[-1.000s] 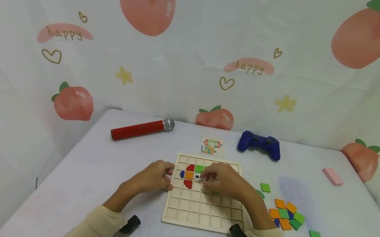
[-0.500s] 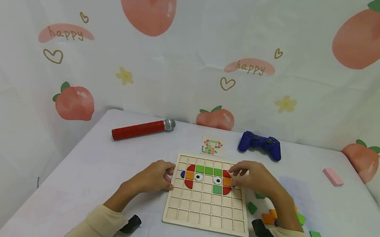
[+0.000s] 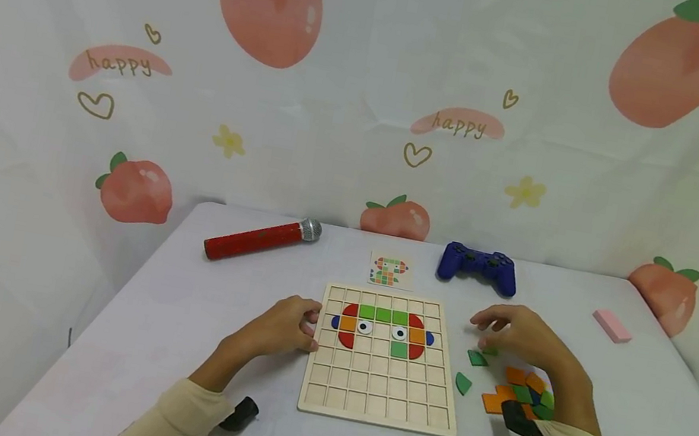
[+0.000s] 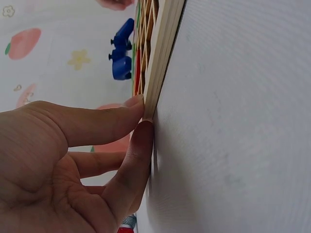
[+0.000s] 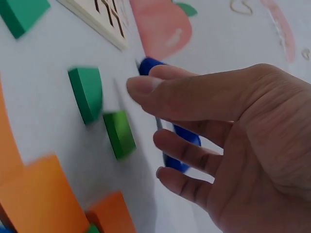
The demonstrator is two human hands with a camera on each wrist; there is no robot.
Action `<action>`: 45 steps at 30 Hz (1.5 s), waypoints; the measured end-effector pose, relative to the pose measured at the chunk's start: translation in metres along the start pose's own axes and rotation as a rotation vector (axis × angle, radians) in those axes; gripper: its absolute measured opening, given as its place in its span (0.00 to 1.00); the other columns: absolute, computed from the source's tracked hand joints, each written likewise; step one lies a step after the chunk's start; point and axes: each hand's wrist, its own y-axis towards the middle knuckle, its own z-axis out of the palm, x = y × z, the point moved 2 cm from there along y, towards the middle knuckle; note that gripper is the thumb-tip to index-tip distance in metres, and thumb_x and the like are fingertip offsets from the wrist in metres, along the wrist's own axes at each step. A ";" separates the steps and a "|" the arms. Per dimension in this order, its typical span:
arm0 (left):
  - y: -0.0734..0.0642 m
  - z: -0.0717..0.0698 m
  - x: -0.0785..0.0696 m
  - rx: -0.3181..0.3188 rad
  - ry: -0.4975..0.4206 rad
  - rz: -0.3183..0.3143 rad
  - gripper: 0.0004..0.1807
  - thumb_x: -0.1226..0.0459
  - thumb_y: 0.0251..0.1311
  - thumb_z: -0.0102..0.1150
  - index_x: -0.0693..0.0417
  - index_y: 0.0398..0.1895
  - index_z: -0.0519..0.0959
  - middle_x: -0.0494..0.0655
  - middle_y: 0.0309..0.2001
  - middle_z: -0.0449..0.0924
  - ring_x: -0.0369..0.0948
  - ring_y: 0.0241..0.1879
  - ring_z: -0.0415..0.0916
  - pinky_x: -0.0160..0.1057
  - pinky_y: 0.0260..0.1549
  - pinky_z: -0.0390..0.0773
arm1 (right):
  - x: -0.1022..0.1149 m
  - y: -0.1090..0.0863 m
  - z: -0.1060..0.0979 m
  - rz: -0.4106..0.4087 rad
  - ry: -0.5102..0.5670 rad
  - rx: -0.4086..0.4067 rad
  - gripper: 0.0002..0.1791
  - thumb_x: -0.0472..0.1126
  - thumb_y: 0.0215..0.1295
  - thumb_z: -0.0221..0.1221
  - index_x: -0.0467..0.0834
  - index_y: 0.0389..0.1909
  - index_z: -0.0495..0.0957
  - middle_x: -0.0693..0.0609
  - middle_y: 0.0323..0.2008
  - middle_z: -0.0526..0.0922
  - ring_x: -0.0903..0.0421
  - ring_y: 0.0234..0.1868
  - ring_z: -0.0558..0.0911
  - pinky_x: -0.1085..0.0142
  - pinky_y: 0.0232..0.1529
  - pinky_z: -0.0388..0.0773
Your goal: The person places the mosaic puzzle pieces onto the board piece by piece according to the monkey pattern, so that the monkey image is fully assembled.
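A wooden grid board (image 3: 377, 387) lies mid-table, its upper rows holding red, orange, green and blue pieces and two eye tiles (image 3: 364, 327). My left hand (image 3: 284, 324) pinches the board's left edge; in the left wrist view the thumb and a finger meet at its wooden rim (image 4: 163, 53). My right hand (image 3: 527, 339) hovers right of the board, its fingers loosely bent around nothing. Beneath it, in the right wrist view, are a light green square tile (image 5: 120, 135) and a darker green curved piece (image 5: 87, 95). Another green curved piece (image 3: 463, 383) lies near the board.
Several orange, green and blue tiles are piled (image 3: 508, 393) by the right forearm. A picture card (image 3: 392, 270) lies behind the board, between a red microphone (image 3: 259, 240) and a blue game controller (image 3: 478, 267). A pink block (image 3: 612, 325) sits far right.
My right hand has gone from over the board to its right side, beside the loose tiles. A blue half-round piece now shows at the right end of the pattern. The left hand stays put.
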 end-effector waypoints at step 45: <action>0.000 0.000 0.000 -0.001 0.006 -0.010 0.36 0.72 0.56 0.78 0.70 0.69 0.74 0.50 0.45 0.76 0.41 0.41 0.77 0.38 0.43 0.83 | -0.015 -0.002 0.004 0.092 0.058 0.014 0.22 0.41 0.61 0.73 0.39 0.56 0.86 0.48 0.47 0.87 0.50 0.46 0.81 0.56 0.49 0.80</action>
